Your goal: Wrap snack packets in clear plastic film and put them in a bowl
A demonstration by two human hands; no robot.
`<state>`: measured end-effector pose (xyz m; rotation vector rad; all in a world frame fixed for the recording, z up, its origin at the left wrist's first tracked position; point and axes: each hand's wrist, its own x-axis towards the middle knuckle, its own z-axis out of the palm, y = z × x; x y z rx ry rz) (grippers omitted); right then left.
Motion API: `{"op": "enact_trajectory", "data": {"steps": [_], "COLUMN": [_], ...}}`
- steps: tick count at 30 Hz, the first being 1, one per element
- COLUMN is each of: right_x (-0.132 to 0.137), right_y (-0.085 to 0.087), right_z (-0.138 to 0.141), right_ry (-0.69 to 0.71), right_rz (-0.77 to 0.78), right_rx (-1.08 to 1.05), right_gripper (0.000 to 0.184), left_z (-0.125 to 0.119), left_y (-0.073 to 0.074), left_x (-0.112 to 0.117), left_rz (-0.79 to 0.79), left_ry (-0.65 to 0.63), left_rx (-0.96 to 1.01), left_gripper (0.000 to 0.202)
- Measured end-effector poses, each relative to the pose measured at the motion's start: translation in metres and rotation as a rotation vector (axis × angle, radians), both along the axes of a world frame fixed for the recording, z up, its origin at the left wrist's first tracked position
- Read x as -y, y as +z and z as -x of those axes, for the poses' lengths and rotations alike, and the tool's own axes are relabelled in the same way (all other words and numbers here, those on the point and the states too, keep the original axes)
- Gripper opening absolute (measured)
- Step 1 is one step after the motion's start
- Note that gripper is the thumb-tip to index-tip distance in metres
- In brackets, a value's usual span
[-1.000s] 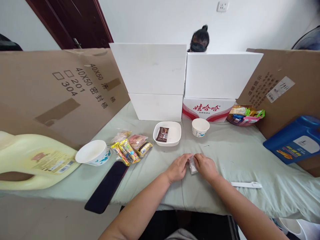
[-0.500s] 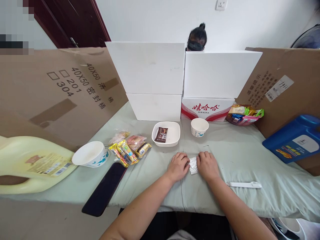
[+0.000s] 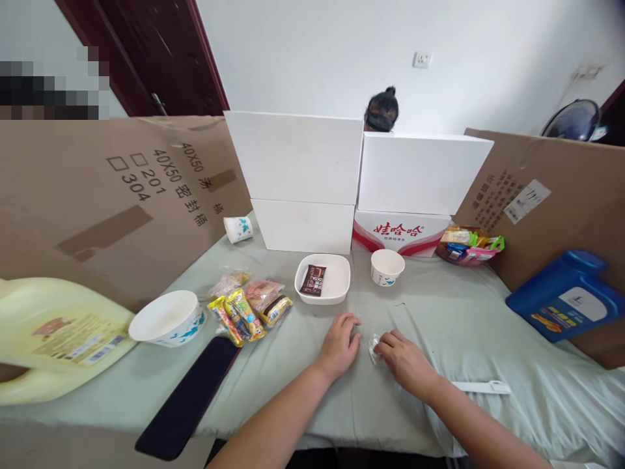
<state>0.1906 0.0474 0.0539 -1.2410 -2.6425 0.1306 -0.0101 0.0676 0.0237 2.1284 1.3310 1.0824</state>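
Note:
My right hand [image 3: 404, 360] has its fingertips closed on a small crinkled white packet [image 3: 374, 350], which lies low against the cloth; much of it is hidden under the fingers. To the left, my left hand [image 3: 339, 346] rests on the cloth, thumb and fingers apart, holding nothing. Beyond it stands a white dish [image 3: 336, 280] with a brown cocoa packet [image 3: 313, 280] inside. A white paper bowl [image 3: 387, 268] with blue print sits farther back, past the right hand. Near my right forearm lies a white plastic-handled tool [image 3: 483, 387], partly covered by the arm.
Left: snack packets [image 3: 249, 312], a larger paper bowl [image 3: 168, 319], a dark phone-like slab [image 3: 190, 397], a yellow jug [image 3: 63, 345] and a tipped paper cup [image 3: 238, 229]. White boxes [image 3: 303, 225] stand behind; a blue bottle [image 3: 561, 296] and snack basket [image 3: 471, 246] are right. A blindfolded person [image 3: 382, 111] sits beyond.
My left hand has let go of the white packet and moved left. The right hand now pinches the packet, more crumpled. A paper cup has appeared by the left cardboard. The view has tilted up.

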Motion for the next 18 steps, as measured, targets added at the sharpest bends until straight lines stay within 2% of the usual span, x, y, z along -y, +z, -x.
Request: {"op": "enact_trajectory", "data": {"steps": [3,6,9,11,13,18], "right_x": [-0.034,-0.094,-0.158,-0.192,-0.214,-0.233], "right_y": [0.026,0.064,0.09,0.091,0.083,0.054], "right_z": [-0.012,-0.021,-0.016,-0.005,0.009,0.029], "right_ry": [-0.095,-0.292,-0.435,-0.474,-0.498,-0.531], "right_rz": [0.0,-0.063,0.004,0.123,0.243,0.401], "right_rx": [-0.008,-0.018,0.045,0.11,0.164,0.227], "right_gripper": [0.029,0.03,0.027,0.029,0.034,0.036], "left_z": [0.0,-0.002,-0.003,-0.003,-0.003,-0.004], "left_y": [-0.003,-0.003,-0.002,-0.002,-0.002,-0.001], "left_x": [-0.004,-0.006,-0.006,-0.006,-0.005,-0.003], "left_rz": [0.035,0.052,0.054,0.052,0.051,0.068], "left_ry": [0.027,0.003,0.006,0.007,-0.001,0.004], "left_rx": [0.006,-0.054,-0.067,-0.074,-0.086,-0.097], "left_gripper": [0.023,0.019,0.019,0.019,0.019,0.017]}}
